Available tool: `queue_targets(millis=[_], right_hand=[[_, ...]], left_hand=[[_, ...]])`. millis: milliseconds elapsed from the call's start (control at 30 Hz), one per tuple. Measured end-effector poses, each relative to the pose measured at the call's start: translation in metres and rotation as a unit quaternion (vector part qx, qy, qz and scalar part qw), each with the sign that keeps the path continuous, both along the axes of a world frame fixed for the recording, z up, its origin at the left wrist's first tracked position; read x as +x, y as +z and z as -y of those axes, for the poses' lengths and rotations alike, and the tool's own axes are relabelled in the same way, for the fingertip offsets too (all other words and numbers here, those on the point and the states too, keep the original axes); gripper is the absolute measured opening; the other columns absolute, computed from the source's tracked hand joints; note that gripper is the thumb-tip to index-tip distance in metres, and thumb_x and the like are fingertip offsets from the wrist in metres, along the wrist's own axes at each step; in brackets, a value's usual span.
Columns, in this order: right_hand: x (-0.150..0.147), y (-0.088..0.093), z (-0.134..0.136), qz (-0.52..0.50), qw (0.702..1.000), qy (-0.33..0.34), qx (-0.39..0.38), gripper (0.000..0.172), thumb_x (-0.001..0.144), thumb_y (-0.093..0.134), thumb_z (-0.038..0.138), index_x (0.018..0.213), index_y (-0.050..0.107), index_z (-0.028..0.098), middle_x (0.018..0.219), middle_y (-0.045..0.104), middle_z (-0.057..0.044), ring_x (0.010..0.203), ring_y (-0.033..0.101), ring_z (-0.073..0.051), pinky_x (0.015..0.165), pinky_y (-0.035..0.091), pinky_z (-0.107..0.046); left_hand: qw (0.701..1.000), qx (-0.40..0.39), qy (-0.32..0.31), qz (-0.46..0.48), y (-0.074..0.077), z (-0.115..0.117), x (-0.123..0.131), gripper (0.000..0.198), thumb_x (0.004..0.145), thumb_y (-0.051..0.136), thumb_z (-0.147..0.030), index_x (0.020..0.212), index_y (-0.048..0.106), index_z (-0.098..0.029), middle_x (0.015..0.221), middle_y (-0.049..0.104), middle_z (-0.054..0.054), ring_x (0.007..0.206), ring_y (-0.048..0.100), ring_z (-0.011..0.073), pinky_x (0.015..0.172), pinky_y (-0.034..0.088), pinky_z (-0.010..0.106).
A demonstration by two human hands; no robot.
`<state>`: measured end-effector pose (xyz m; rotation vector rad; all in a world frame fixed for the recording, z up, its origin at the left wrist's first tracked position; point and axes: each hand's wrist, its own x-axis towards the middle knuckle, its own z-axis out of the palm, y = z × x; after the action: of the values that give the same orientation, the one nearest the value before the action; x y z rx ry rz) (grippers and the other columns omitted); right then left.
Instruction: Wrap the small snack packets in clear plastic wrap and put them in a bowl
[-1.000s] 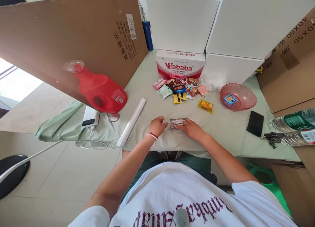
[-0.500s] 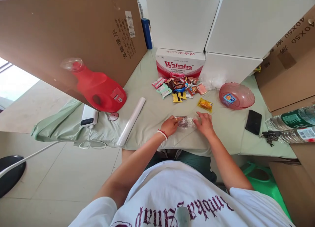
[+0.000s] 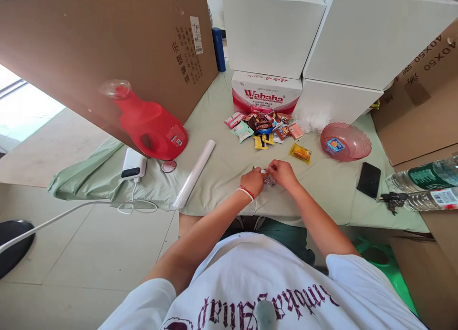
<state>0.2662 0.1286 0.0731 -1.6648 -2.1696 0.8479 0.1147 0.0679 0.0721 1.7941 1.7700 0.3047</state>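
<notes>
A small brown packet in crinkly clear plastic wrap [image 3: 269, 180] is between my hands near the table's front edge, largely hidden by fingers. My left hand [image 3: 252, 181] closes around its left side, and a beaded bracelet circles that wrist. The fingers of my right hand [image 3: 283, 172] pinch at the top right of the wrap, almost touching the left fingers. Just beyond them lies a yellow snack packet [image 3: 301, 153]. Farther back, several wrapped snacks [image 3: 265, 125] are heaped against a Wahaba-style printed carton [image 3: 266, 94].
A pink bowl [image 3: 345, 146] with a blue packet inside stands at right, near a black phone [image 3: 369, 180] and water bottles [image 3: 425, 175]. On the left are a white roll [image 3: 195, 174], a red jug [image 3: 157, 129] and a power bank [image 3: 134, 164]. Cardboard [image 3: 118, 39] rises behind.
The wrapped packet lay stretched between my hands on the table. Now my right hand has moved left to meet the left one, its spread fingers have closed, and the wrap is bunched up.
</notes>
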Motion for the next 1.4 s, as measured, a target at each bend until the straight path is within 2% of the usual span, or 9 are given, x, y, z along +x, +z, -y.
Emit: queue_targets(millis=[133, 267, 467, 700, 867, 967, 1067, 1267, 1400], right_hand=[[-0.021, 0.002, 0.001, 0.043, 0.998, 0.036, 0.016, 0.024, 0.096, 0.053, 0.021, 0.1, 0.076, 0.016, 0.093, 0.076, -0.009, 0.085, 0.067, -0.019, 0.082, 0.05, -0.028], [-0.025, -0.002, 0.021, 0.064, 0.993, 0.087, 0.055, 0.038, 0.099, 0.045, 0.012, 0.127, 0.07, 0.013, 0.121, 0.069, -0.015, 0.105, 0.064, -0.021, 0.095, 0.049, -0.03], [-0.033, -0.016, 0.061, 0.133, 0.968, 0.141, 0.161, 0.054, 0.103, 0.046, 0.023, 0.154, 0.046, 0.009, 0.156, 0.044, -0.022, 0.136, 0.043, -0.034, 0.111, 0.042, -0.047], [-0.022, -0.006, 0.042, 0.186, 0.943, 0.234, 0.143, 0.076, 0.093, 0.068, 0.043, 0.158, 0.041, 0.014, 0.165, 0.037, -0.02, 0.144, 0.036, -0.037, 0.112, 0.039, -0.052], [-0.031, -0.005, 0.036, 0.193, 0.94, 0.213, 0.183, 0.052, 0.102, 0.052, 0.023, 0.154, 0.047, 0.019, 0.155, 0.049, -0.02, 0.134, 0.046, -0.034, 0.108, 0.038, -0.05], [-0.026, -0.007, 0.033, 0.083, 0.976, 0.123, 0.16, 0.044, 0.104, 0.045, 0.024, 0.147, 0.054, 0.018, 0.145, 0.059, -0.019, 0.127, 0.052, -0.033, 0.106, 0.041, -0.048], [-0.013, -0.006, 0.026, -0.17, 0.984, -0.02, 0.051, 0.043, 0.104, 0.046, 0.041, 0.138, 0.058, 0.019, 0.126, 0.07, -0.014, 0.113, 0.062, -0.028, 0.099, 0.05, -0.042], [-0.005, -0.006, 0.028, -0.494, 0.824, -0.112, -0.255, 0.063, 0.068, 0.085, 0.065, 0.109, 0.065, 0.021, 0.1, 0.073, -0.003, 0.085, 0.068, -0.017, 0.076, 0.058, -0.03], [-0.007, -0.007, 0.039, -0.531, 0.787, -0.134, -0.285, 0.065, 0.065, 0.087, 0.067, 0.105, 0.064, 0.021, 0.099, 0.074, -0.003, 0.085, 0.069, -0.016, 0.076, 0.059, -0.029]], left_hand=[[0.997, 0.007, 0.035, 0.067, -0.006, -0.005, -0.006, 0.022, 0.093, 0.056, -0.02, 0.093, 0.077, -0.018, 0.113, 0.07, 0.016, 0.113, 0.064, 0.0324, 0.09, 0.046, 0.039], [0.978, 0.002, 0.071, 0.196, -0.014, -0.016, -0.018, 0.009, 0.075, 0.071, -0.021, 0.082, 0.077, -0.02, 0.083, 0.072, 0.008, 0.091, 0.067, 0.0266, 0.082, 0.048, 0.035], [0.887, 0.007, 0.198, 0.417, -0.026, -0.005, -0.051, 0.035, 0.067, 0.07, -0.041, 0.089, 0.074, -0.014, 0.071, 0.068, 0.003, 0.053, 0.046, 0.0103, 0.053, 0.038, 0.026], [0.812, 0.002, 0.302, 0.499, -0.027, 0.036, -0.084, 0.035, 0.054, 0.069, -0.036, 0.084, 0.068, -0.018, 0.066, 0.063, -0.002, 0.046, 0.036, 0.0064, 0.046, 0.026, 0.023], [0.811, -0.007, 0.299, 0.502, -0.028, 0.044, -0.067, 0.03, 0.054, 0.07, -0.03, 0.081, 0.069, -0.018, 0.066, 0.064, -0.002, 0.048, 0.037, 0.0067, 0.047, 0.027, 0.023], [0.813, -0.002, 0.298, 0.501, -0.027, 0.046, -0.062, 0.031, 0.056, 0.074, -0.03, 0.085, 0.069, -0.019, 0.071, 0.066, -0.002, 0.052, 0.04, 0.0072, 0.049, 0.029, 0.022], [0.81, 0.0, 0.299, 0.504, -0.022, 0.047, -0.059, 0.038, 0.064, 0.078, -0.039, 0.095, 0.069, -0.02, 0.085, 0.07, 0.0, 0.055, 0.044, 0.007, 0.049, 0.032, 0.021], [0.765, -0.078, 0.241, 0.592, -0.01, 0.039, -0.039, 0.056, 0.073, 0.078, -0.067, 0.097, 0.066, -0.018, 0.081, 0.067, 0.002, 0.051, 0.045, 0.0072, 0.043, 0.026, 0.023], [0.76, -0.089, 0.222, 0.604, -0.007, 0.033, -0.025, 0.057, 0.063, 0.09, -0.063, 0.083, 0.063, -0.017, 0.068, 0.054, -0.004, 0.05, 0.04, 0.0046, 0.042, 0.024, 0.021]])
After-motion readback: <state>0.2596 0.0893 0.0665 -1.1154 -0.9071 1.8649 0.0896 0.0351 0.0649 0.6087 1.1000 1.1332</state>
